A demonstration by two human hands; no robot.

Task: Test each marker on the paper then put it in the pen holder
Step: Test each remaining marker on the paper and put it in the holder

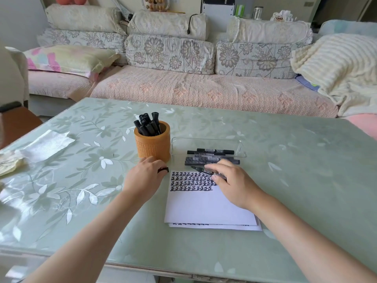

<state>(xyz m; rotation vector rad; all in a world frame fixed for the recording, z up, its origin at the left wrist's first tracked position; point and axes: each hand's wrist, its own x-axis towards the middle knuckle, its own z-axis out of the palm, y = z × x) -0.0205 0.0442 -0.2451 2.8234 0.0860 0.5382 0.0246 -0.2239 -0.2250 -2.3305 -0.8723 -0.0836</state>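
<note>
An orange pen holder (152,145) stands mid-table with several black markers (147,123) upright in it. Right of it a clear plastic tray (208,144) holds a few more black markers (212,156). A white paper stack (206,203) lies in front, its top rows filled with black test marks. My right hand (232,182) holds an uncapped black marker (204,170), tip pointing left above the paper's top edge. My left hand (144,176) rests at the paper's left edge and holds the black marker cap (163,170).
The green floral table (285,180) has a white tissue (49,145) and crumpled paper (10,162) at its left. A sofa (183,86) with cushions and a cream blanket (338,68) runs behind the table's far edge.
</note>
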